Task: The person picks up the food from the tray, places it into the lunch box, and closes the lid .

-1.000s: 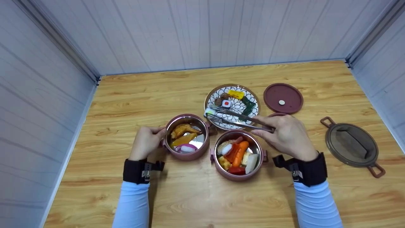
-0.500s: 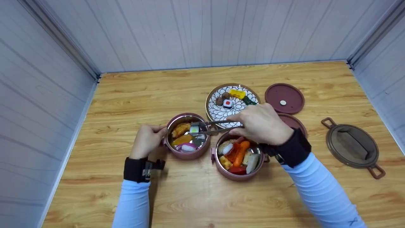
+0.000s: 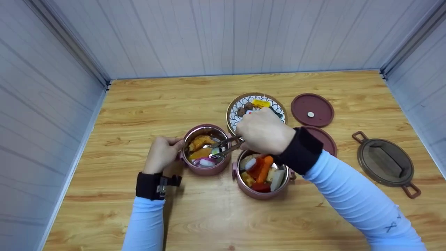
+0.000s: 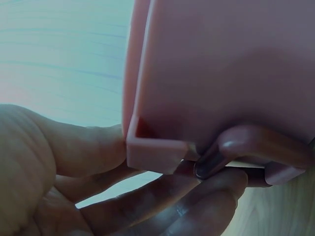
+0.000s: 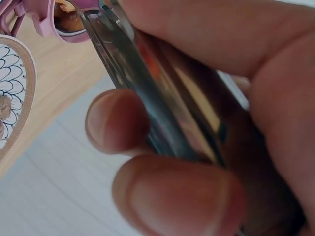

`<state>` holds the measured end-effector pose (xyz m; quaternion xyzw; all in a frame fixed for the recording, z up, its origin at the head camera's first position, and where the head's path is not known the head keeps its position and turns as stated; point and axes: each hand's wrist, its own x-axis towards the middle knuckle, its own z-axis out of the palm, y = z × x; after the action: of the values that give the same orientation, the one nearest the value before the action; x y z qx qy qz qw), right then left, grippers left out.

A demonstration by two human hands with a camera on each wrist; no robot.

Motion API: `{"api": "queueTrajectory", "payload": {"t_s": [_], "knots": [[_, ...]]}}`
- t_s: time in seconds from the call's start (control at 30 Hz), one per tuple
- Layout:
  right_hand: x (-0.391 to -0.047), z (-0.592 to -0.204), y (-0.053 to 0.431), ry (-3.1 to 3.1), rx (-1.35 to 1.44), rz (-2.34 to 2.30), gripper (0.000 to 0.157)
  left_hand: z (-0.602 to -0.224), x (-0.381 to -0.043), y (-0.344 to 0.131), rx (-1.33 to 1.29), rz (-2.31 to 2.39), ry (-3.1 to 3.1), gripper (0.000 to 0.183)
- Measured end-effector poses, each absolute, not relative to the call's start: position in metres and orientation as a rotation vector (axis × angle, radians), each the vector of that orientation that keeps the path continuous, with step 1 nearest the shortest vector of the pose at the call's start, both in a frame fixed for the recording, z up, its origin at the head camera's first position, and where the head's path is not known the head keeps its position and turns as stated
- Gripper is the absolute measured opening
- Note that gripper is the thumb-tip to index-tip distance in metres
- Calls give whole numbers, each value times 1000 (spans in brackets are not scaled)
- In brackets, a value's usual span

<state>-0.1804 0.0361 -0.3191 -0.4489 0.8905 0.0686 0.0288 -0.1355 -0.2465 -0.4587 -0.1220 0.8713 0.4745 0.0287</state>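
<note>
Head view, left hand [image 3: 161,155]: we hold the left pot [image 3: 208,171] at its side
Head view, right hand [image 3: 266,131]: we grip the tongs [image 3: 229,150]
Head view, sushi roll [image 3: 216,151]: inside that pot, between the tong tips; we cannot tell if they squeeze it
Left wrist view, handle [image 4: 261,141]: our fingers curl at it
Right wrist view, plate [image 5: 29,81]: beside our pinched tongs

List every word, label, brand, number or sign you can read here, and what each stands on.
No words or numbers are readable.
Right sleeve: dark mark, roughly X-like, too small to identify.
Left wristband: pale patch, too small to tell whether it bears text.
</note>
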Motion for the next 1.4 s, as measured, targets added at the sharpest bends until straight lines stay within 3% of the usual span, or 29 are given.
{"api": "queueTrajectory", "payload": {"t_s": [0.33,0.5,0.67,0.73,0.97,1.17,1.4], "knots": [[-190,-323,41,2731,-1300,176,37,-462,-138,-245,-372,1455,2690,23],[-192,-313,61,2735,-1285,21,30,-461,-139,-245,-367,1448,2700,22],[-194,-311,90,2851,-1166,-257,46,-463,-141,-245,-354,1447,2708,22],[-195,-319,104,2922,-1144,-471,53,-463,-141,-246,-355,1449,2707,22],[-200,-377,149,3165,-1001,-1075,55,-466,-141,-246,-351,1453,2701,22],[-199,-421,176,3145,-632,-1130,50,-467,-140,-247,-335,1430,2714,22],[-203,-447,189,3234,-449,-1066,48,-466,-143,-246,-354,1446,2702,22]]}}
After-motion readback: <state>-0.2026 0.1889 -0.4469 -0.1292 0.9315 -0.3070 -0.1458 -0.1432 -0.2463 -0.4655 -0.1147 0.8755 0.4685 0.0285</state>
